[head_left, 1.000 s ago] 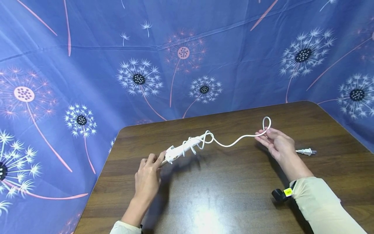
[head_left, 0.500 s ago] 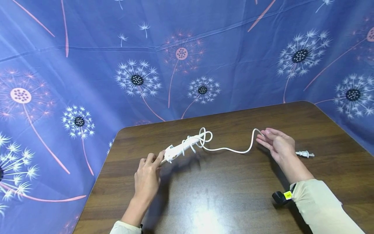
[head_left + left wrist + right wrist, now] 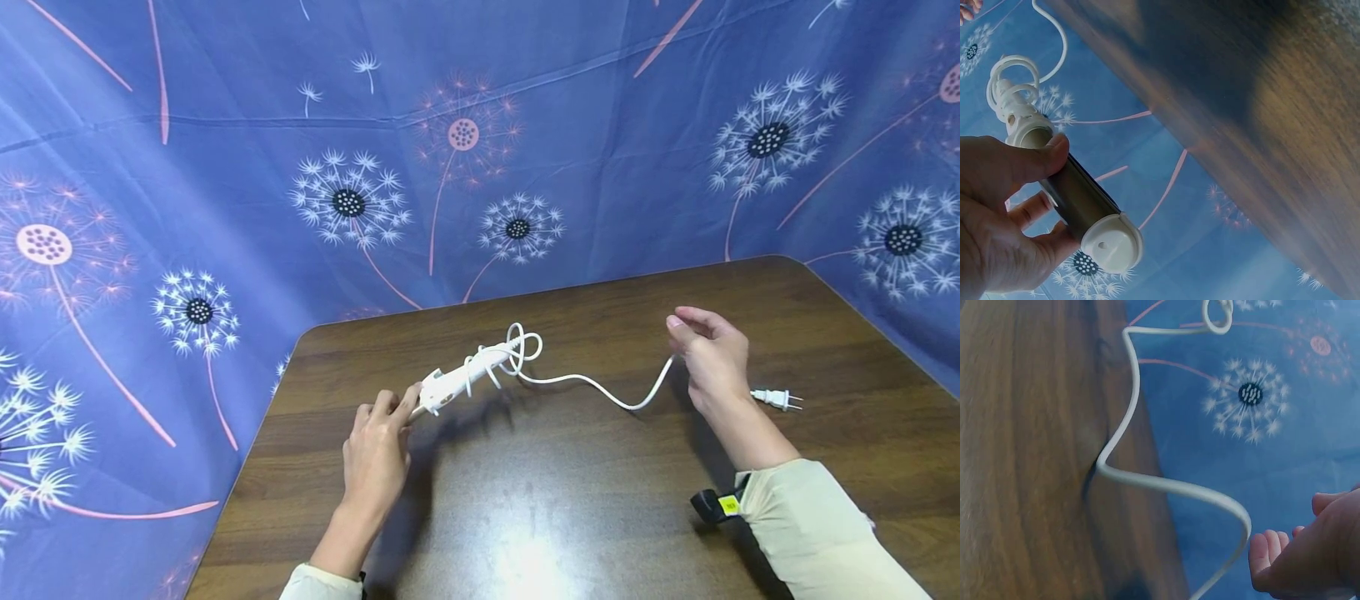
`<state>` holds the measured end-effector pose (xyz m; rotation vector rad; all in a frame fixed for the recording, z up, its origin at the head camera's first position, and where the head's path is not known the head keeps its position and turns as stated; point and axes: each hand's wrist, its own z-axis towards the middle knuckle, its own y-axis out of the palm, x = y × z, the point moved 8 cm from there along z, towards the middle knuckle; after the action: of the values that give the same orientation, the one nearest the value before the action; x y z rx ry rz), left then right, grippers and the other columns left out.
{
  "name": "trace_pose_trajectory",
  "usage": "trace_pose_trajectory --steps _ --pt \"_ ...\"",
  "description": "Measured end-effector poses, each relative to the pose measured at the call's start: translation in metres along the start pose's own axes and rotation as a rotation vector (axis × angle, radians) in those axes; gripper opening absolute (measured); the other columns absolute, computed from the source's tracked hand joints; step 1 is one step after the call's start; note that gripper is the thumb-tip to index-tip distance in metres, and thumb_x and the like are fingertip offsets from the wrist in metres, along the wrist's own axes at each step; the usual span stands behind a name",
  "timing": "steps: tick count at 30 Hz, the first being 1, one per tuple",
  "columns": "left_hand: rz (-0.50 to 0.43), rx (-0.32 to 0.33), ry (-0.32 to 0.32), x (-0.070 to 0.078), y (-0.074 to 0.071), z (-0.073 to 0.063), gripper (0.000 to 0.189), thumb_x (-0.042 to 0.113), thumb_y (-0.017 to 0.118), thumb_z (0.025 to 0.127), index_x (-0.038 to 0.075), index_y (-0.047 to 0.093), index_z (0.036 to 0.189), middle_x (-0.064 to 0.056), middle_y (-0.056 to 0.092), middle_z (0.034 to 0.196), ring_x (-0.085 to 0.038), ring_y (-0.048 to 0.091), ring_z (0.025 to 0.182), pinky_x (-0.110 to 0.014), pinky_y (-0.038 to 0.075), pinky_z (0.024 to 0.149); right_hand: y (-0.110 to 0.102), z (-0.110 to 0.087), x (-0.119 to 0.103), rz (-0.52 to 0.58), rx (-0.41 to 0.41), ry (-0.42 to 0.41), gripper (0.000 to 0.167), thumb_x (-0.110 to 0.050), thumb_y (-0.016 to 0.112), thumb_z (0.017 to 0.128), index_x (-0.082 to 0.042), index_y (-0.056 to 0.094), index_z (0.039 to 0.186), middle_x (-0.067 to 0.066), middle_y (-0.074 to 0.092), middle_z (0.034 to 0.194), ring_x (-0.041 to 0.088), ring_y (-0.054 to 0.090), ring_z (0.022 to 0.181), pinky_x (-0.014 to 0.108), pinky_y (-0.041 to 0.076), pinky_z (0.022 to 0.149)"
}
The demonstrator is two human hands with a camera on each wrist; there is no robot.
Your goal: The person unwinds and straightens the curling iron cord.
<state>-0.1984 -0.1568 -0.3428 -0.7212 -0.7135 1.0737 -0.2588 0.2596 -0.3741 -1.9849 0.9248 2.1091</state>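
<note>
My left hand [image 3: 375, 462] grips a curling iron [image 3: 448, 387] by its barrel, holding it tilted over the table. In the left wrist view, thumb and fingers wrap the dark barrel [image 3: 1079, 187], which ends in a white cap [image 3: 1113, 244]. Loops of its white cord [image 3: 577, 377] hang around the white handle, and the rest runs rightward to my right hand [image 3: 716, 358]. There the fingers are loosely bent, and the cord passes right by the fingertips [image 3: 1260, 547] in the right wrist view. Beyond that wrist lies the two-prong plug [image 3: 777, 400].
A brown wood-grain table [image 3: 570, 492] lies beneath both hands. Behind it and at both sides hangs a blue cloth [image 3: 615, 208] printed with dandelions. A small black camera [image 3: 708, 506] with a yellow label sits at my right wrist.
The cord's raised loop near my right hand has dropped, and the cord now sags lower. My right hand has turned and its fingers have lifted from the cord. The left hand stays nearly still.
</note>
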Motion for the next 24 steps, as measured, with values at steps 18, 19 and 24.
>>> trace_pose_trajectory --steps 18,19,24 --pt "0.005 -0.007 0.003 0.001 0.002 0.000 0.071 -0.005 0.082 0.065 0.025 0.063 0.127 -0.001 0.060 0.096 -0.030 0.057 0.082 -0.045 0.048 0.046 0.063 -0.032 0.022 0.172 -0.451 0.140 0.014 0.003 0.055 0.094 -0.003 0.067 0.094 0.009 0.073 0.085 0.020 0.072 0.081 0.031 0.056 0.079" --pt "0.005 -0.004 0.004 0.000 0.002 0.001 0.071 -0.006 0.082 0.065 0.025 0.063 0.127 -0.001 0.059 0.096 -0.031 0.057 0.082 -0.046 0.048 0.046 0.064 -0.033 0.026 0.171 -0.461 0.162 0.013 0.002 0.055 0.094 -0.003 0.066 0.095 0.010 0.073 0.086 0.021 0.072 0.082 0.032 0.055 0.080" --pt "0.001 0.006 0.011 0.001 0.001 0.001 0.072 -0.007 0.081 0.065 0.025 0.063 0.127 -0.001 0.058 0.094 -0.032 0.057 0.082 -0.046 0.048 0.046 0.069 -0.039 0.044 0.123 -0.491 0.237 0.011 -0.005 0.055 0.096 -0.003 0.066 0.097 0.010 0.073 0.089 0.022 0.071 0.086 0.035 0.054 0.084"
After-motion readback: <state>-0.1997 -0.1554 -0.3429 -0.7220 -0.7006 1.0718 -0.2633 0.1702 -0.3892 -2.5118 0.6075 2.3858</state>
